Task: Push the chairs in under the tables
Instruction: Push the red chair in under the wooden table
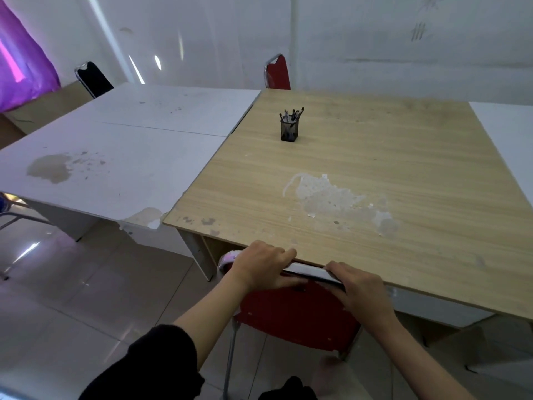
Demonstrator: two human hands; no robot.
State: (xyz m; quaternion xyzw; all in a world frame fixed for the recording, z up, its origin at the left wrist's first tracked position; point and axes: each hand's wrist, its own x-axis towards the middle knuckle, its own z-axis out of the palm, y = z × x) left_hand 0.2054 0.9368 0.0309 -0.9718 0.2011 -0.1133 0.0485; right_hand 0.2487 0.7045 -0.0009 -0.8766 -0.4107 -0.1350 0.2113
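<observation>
Left hand (261, 267) grips the top rail of the red chair (300, 316) near its left corner; right hand (359, 287) holds the same rail further right. The rail runs parallel to the wooden table (360, 168) edge and touches it. In my judgement, this chair is pushed in.
</observation>
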